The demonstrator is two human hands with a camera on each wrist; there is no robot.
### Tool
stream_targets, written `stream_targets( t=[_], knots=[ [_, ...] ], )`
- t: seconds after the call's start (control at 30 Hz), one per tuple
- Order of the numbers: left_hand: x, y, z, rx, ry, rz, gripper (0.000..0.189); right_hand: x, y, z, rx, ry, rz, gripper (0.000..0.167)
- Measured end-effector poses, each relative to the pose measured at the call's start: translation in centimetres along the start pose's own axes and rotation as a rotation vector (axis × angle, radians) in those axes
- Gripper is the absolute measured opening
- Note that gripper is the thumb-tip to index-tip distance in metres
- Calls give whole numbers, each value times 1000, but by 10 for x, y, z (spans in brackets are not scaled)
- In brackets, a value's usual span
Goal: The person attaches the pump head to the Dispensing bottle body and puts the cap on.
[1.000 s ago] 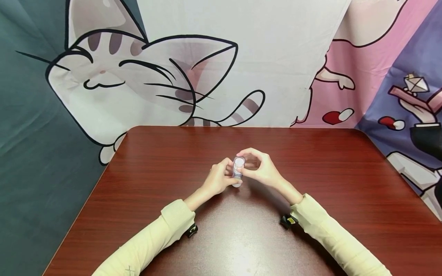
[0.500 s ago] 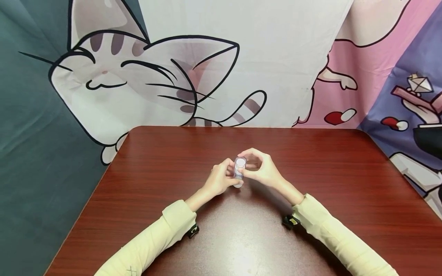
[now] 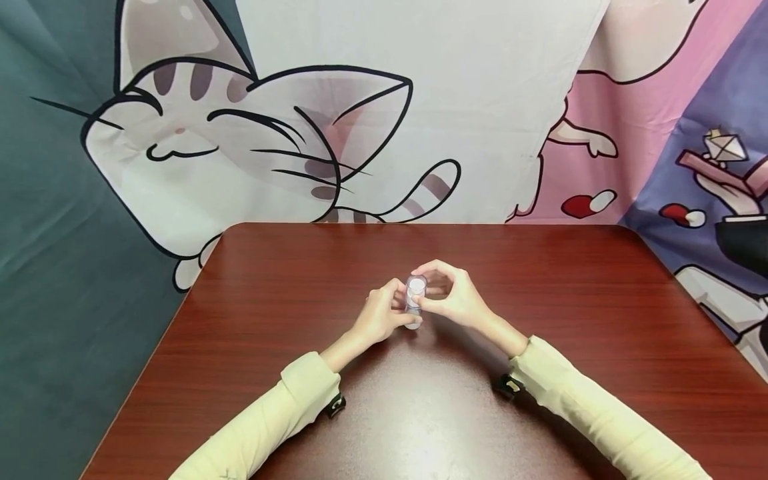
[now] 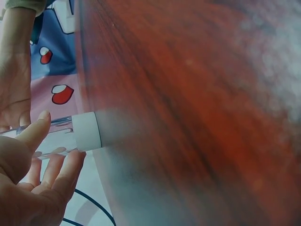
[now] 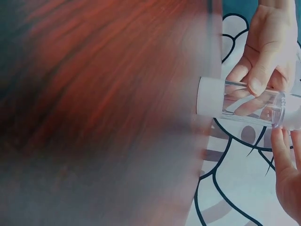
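A slim clear cylindrical container [image 3: 414, 308] stands upright on the table between the two hands. Its white base [image 4: 87, 131] meets the wood, and the see-through body [image 5: 240, 107] narrows to a threaded-looking ring below a whitish upper part [image 5: 292, 112]. My left hand [image 3: 379, 312] grips the lower body, thumb on the near side and fingers behind. Higher up, my right hand [image 3: 453, 293] holds the upper part between thumb and fingers. In the left wrist view the left thumb and fingers [image 4: 66, 176] lie around the body just above the base.
The reddish-brown wooden table [image 3: 288, 287] reaches to a cloth backdrop [image 3: 480, 80] printed with a cartoon cat and other figures. Small black devices sit under both wrists, the left device [image 3: 336, 405] and the right device [image 3: 510, 385]. Glare brightens the table's near middle.
The view shifts slightly with the head. Both hands keep their grips on the container, and it stays in the same place on the table.
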State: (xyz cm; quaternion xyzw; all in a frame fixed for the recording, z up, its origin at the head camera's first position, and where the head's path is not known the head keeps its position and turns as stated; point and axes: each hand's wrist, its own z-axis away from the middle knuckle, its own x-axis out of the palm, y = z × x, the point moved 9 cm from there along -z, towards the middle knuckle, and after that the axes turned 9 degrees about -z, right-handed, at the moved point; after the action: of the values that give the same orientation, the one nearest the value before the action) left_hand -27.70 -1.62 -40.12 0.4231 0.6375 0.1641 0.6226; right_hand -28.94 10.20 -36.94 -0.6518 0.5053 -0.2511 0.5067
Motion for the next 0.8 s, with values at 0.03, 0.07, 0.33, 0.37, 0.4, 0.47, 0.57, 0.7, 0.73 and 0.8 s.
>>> stream_targets(
  t=[0.03,0.07,0.33,0.37,0.4,0.47,0.57,0.7,0.73,0.8],
  knots=[
    [0,0,0,6,1,-1,38,0,0,0,3,0,1,37],
    [0,0,0,7,3,-3,38,0,0,0,5,-1,0,37],
    [1,0,-1,0,7,-12,38,0,-2,1,10,2,-19,37],
    [1,0,-1,2,5,-15,38,0,-2,1,13,5,-23,37],
    [2,0,-1,6,1,-14,38,-1,-2,1,15,9,-26,38],
    [2,1,-1,10,-4,-15,38,-2,-2,1,16,15,-34,38],
    [2,1,-2,10,-1,-8,37,-1,-1,0,14,13,-42,38],
    [1,-1,-2,-3,2,0,38,1,0,-1,11,-3,-66,38],
    [1,-2,-2,-4,3,2,38,1,1,-1,11,-4,-70,38],
    [1,-3,-2,-10,1,4,39,1,2,-2,13,-7,-77,39]
  ],
)
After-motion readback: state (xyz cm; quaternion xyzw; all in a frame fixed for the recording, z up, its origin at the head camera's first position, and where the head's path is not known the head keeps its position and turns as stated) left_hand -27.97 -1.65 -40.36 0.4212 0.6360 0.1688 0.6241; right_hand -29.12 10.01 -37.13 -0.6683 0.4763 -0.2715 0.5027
